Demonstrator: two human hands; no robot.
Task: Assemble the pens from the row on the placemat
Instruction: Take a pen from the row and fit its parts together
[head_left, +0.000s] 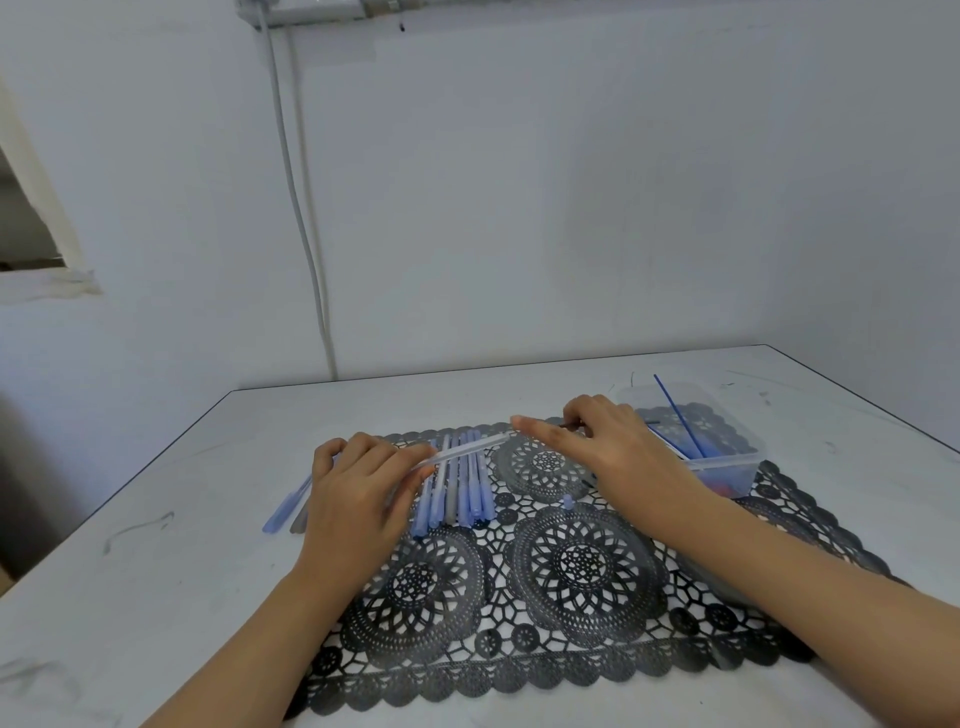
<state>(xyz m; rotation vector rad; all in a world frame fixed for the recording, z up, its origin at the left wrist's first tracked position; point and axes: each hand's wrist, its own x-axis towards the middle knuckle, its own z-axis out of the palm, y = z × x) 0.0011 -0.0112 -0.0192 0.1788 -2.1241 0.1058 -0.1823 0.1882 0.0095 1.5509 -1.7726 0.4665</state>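
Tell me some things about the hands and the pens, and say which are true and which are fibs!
1. The left hand holds a clear tube across the row of pens. True.
2. The box sits at the left end of the placemat. False: it sits at the right end.
3. A thin blue stick pokes up out of the box. True.
4. The placemat is plain red. False: it is black and lacy, full of little holes.
5. A small blue piece lies on the placemat, right of the row of pens. True.
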